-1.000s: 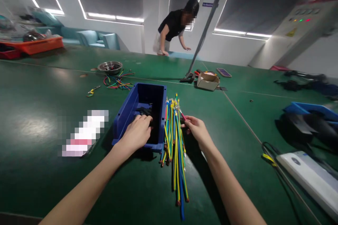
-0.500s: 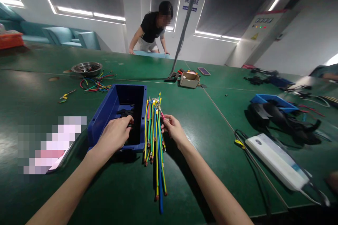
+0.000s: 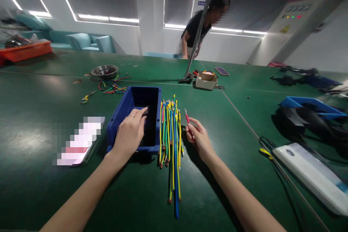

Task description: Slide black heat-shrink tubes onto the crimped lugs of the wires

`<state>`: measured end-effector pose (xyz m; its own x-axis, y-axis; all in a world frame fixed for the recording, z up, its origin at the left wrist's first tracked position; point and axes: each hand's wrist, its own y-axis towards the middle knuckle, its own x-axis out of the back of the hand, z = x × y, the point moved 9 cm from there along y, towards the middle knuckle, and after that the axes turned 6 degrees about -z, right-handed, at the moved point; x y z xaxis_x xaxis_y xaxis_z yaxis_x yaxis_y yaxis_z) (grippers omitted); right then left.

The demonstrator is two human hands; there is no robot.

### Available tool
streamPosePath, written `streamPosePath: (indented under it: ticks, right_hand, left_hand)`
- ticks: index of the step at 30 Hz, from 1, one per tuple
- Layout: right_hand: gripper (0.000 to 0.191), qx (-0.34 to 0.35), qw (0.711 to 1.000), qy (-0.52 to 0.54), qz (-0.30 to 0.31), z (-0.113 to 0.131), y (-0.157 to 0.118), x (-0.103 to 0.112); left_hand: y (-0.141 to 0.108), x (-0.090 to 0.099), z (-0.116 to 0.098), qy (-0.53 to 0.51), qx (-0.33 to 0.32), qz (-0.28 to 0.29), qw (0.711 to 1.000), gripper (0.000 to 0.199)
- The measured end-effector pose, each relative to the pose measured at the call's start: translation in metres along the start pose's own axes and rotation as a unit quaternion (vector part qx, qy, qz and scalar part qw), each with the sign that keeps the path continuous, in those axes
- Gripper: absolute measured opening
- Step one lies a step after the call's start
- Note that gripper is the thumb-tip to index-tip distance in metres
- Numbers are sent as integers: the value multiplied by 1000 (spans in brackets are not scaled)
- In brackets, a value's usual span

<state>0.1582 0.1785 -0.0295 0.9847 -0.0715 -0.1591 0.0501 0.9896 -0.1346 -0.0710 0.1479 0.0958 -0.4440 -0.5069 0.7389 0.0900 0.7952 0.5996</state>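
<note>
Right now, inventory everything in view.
Parts bin: 1, blue, centre
Cut cables: many, mixed colours, beside bin
Lugged wire: 1, red, right hand
Metal bowl: 1, silver, beyond bin
Loose wires: several, mixed, near bowl
Pliers: 1, yellow handles, left
Pixelated item: 1, pinkish, left
Carton: 1, tan, beyond cables
Phone: 1, purplish, by carton
Pole: 1, grey, by carton
Tray: 1, blue, right
Casing: 1, white, right
Crate: 1, orange, far left
Seats: several, teal, back
Cabinet: 1, pale, back right
Table: 1, green, foreground
Person: 1, black top, opposite
Left hand: 1, fingers in bin
Right hand: 1, pinching lugged wire
</note>
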Motion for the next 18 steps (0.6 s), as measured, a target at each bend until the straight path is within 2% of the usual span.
streamPosePath:
  ticks: [5,9,12,18]
  right_hand:
    - [37,34,997,-62,6,11,-11,-4]
    - [35,127,983,-134,-13,38,-29,-4]
    - [32,226,953,-196,-39,63,-45,-2]
    - [22,403,864,-299,-49,94,-71,-10]
  left_hand:
    - [-9,30,-33,-114,-86,-98,985,31]
    - [-18,33,-47,-186,-140,-120,965,33]
    - [-20,33,-48,-221,-147,-134,955,30]
    - [-23,31,-48,-256,-150,-135,945,30]
